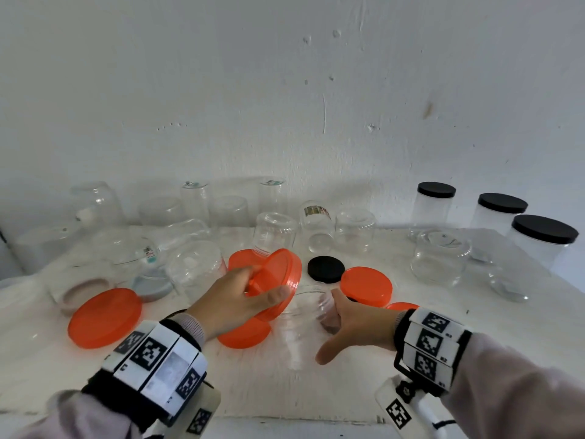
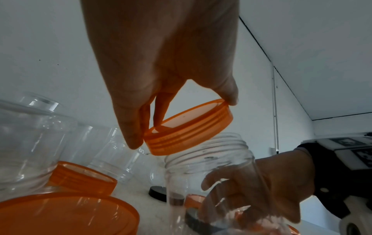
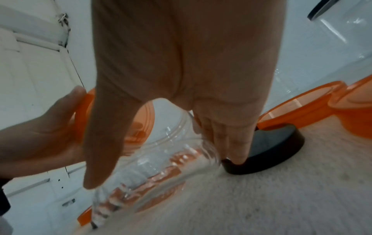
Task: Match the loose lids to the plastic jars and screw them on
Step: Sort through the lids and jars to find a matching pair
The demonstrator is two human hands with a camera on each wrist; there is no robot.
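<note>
Item, held: your left hand (image 1: 231, 299) pinches an orange lid (image 1: 278, 280) by its rim, thumb on the near edge and fingertips (image 2: 131, 138) on the far edge; the lid is tilted, its threaded inside turned toward the jar mouth, just above it and to its left, with a small gap visible between them in the left wrist view.

Item, held: your right hand (image 1: 354, 324) wraps the clear jar (image 1: 304, 324) near its neck, fingers curled round its far side, thumb pointing toward you (the jar leans toward the left, threaded mouth bare, near centre of the white table (image 1: 348, 384)).

Item, loose: a black lid (image 1: 326, 269) lies flat just beyond the jar; more orange lids (image 1: 106, 316) lie scattered left and right of your hands.

Item, stock: uncapped clear jars (image 1: 275, 232) stand along the far side, mostly mouth-down.

Item, stock: three black-capped jars (image 1: 497, 213) stand at the far right.
</note>
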